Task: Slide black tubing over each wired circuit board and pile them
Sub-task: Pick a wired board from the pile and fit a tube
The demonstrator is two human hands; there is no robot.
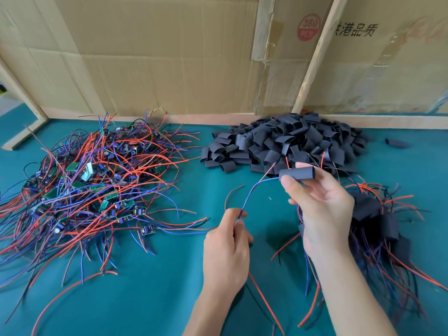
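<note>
My right hand (pixel 322 209) pinches a short black tube (pixel 297 172) between thumb and fingers, held above the table. Red and blue wires (pixel 252 190) come out of the tube's left end and arc down to my left hand (pixel 228 243), which pinches them at their ends. The board itself is hidden inside the tube. A large tangle of bare green circuit boards with red, blue and black wires (pixel 92 187) lies at the left. A heap of loose black tube pieces (pixel 288 144) lies at the back centre. Sleeved boards (pixel 383 224) are piled at the right.
The table is covered in teal cloth (pixel 155 299). Cardboard sheets (pixel 169 57) and a wooden slat (pixel 315 57) stand along the back edge. One stray black tube (pixel 397 143) lies at the far right. A wooden frame piece (pixel 24 134) sits at the back left.
</note>
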